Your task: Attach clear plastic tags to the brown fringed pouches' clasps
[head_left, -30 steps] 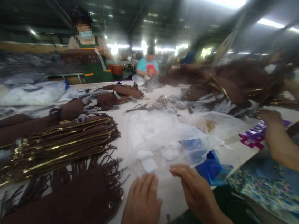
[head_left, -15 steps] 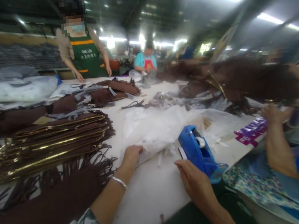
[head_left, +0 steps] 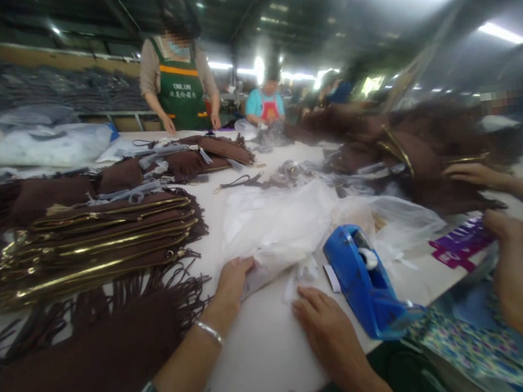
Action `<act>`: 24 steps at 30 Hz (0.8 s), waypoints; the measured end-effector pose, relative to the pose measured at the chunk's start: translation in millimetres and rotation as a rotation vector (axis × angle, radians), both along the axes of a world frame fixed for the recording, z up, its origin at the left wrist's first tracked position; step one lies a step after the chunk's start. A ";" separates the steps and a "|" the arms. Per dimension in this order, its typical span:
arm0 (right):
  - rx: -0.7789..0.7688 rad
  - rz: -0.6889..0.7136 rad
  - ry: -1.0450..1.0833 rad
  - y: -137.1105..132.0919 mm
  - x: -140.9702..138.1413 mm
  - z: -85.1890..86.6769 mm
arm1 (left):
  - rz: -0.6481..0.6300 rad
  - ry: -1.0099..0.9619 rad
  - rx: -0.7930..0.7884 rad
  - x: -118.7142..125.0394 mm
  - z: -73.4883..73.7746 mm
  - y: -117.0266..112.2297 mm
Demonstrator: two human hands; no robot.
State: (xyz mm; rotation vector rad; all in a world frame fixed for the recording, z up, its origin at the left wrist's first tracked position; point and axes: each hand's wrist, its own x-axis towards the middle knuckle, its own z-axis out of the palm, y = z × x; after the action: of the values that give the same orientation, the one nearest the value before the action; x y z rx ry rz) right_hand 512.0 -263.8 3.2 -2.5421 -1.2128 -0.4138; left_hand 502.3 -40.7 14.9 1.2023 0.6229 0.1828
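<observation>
1. Pouches, brown with gold zips and dark fringes, lie stacked at the left of my head view, and a large brown piece fills the near left corner of the bench.
2. Beyond that stack I see another row of brown pouches, and a dark strap lies near the middle.
3. On the right a heap of brown goods spreads over the bench, partly blurred.
4. A co-worker's two hands reach in from the right: one hand at that heap, the other at the end of a purple card.
5. Across the bench stands a person in a green apron.
6. A blue tape dispenser stands just beside my right hand, taking up the room on that side; loose clear plastic lies behind it.
7. My plastic pile, white and see-through, lies flat in the middle of the bench, straight ahead of both hands.
8. My left hand, with a silver bracelet at its wrist, touches the pile's near edge; I cannot tell whether the fingers pinch it.
9. My right hand is palm down, fingers slightly bent, at a small plastic scrap; I cannot tell whether it grips it.
</observation>
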 end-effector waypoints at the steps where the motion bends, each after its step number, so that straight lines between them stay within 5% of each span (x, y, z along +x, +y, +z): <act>1: 0.004 -0.002 -0.010 0.3 0.0 0.2 | 0.000 -0.008 -0.003 -0.2 -0.1 -0.6; 8: -0.074 0.100 -0.036 4.7 -10.0 -4.4 | -0.021 -0.043 0.051 -1.1 1.6 -4.2; 14: -0.092 0.253 0.006 -24.1 -63.8 4.5 | -0.028 -0.063 0.163 -2.5 -5.3 -6.3; 18: -0.069 0.324 -0.020 -36.8 -89.1 -4.6 | -0.046 -0.086 0.319 -5.3 -8.8 -11.1; 24: 0.190 0.316 0.123 -29.2 -110.5 -3.6 | -0.108 -0.185 0.628 -50.1 18.5 -22.3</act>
State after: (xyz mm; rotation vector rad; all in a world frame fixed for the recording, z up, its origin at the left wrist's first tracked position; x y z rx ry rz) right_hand 401.5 -293.0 -0.5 -2.1368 -1.4232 -0.2796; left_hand 452.3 -63.0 33.4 1.7947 0.3395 0.4140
